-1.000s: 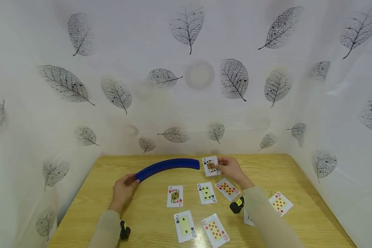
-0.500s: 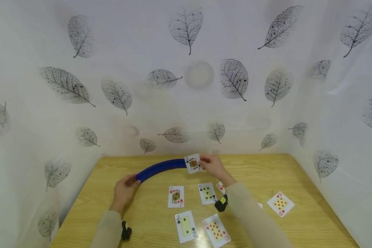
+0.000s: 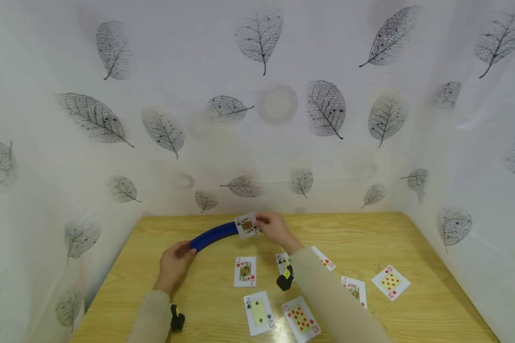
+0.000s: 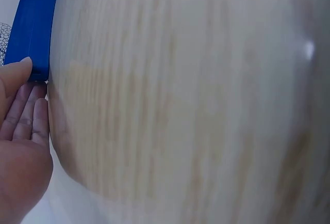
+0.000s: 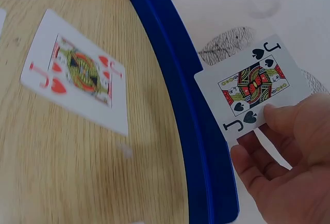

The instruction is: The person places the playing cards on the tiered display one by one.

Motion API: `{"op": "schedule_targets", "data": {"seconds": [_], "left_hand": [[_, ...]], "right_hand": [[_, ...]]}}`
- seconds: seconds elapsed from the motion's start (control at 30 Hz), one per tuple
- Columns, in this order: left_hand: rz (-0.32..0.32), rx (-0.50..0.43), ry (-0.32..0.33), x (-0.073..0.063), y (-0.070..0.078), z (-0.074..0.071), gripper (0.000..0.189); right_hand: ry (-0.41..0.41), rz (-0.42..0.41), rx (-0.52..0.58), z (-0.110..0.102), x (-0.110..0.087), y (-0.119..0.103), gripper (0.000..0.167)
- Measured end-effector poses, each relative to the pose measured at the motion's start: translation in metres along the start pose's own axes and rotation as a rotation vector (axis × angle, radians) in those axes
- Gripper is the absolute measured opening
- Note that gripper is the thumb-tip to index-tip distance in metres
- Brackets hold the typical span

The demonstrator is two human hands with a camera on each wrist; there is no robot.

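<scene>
Now a jack of spades (image 3: 243, 223) is being held over a blue holder (image 3: 214, 236)

A person is working with two hands above a wooden table (image 3: 347, 233). The right hand (image 3: 276, 229) is pinching the jack of spades near one edge: its thumb is pressing on the face of the card, and the other fingers are bending behind it. The card is tilting a little and is covering a part of the curved holder in the head view. Whether its lower edge is sitting in the groove, one cannot tell.

The left hand (image 3: 173, 264) is pinching the left end of the holder. Its thumb is lying on this end, and the other fingers are reaching under it, side by side.

Nearer to the person, more cards are lying face up. A jack of hearts (image 3: 245, 271) is lying in front of the holder, with a two of spades (image 3: 259, 313) and a ten of diamonds (image 3: 301, 319) nearer still. A five of clubs (image 3: 282, 258) and a red ten (image 3: 324, 258) are partly hiding behind the right arm. Farther right, another red jack (image 3: 354, 289) and an eight of diamonds (image 3: 391, 283) are lying near each other.
</scene>
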State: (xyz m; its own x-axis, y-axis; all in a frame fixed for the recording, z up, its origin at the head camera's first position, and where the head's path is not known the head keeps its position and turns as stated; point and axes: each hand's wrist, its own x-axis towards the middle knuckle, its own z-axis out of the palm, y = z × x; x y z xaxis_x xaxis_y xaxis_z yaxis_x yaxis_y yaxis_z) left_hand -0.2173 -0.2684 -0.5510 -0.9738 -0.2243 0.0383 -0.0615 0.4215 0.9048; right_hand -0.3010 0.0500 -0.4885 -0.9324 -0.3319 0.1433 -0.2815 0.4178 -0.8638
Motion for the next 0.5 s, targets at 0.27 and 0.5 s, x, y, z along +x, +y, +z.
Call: {"op": "schedule_targets", "data": {"seconds": [0.27, 0.5], "left_hand": [[0.009, 0.011, 0.008, 0.002, -0.004, 0.002, 0.038], [-0.005, 0.0, 0.017, -0.001, -0.001, 0.002, 0.037]], "right_hand": [[-0.036, -0.017, 0.012, 0.025, 0.012, -0.02, 0.032], [-0.056, -0.044, -0.002, 0.048, 0.022, -0.03, 0.032]]}}
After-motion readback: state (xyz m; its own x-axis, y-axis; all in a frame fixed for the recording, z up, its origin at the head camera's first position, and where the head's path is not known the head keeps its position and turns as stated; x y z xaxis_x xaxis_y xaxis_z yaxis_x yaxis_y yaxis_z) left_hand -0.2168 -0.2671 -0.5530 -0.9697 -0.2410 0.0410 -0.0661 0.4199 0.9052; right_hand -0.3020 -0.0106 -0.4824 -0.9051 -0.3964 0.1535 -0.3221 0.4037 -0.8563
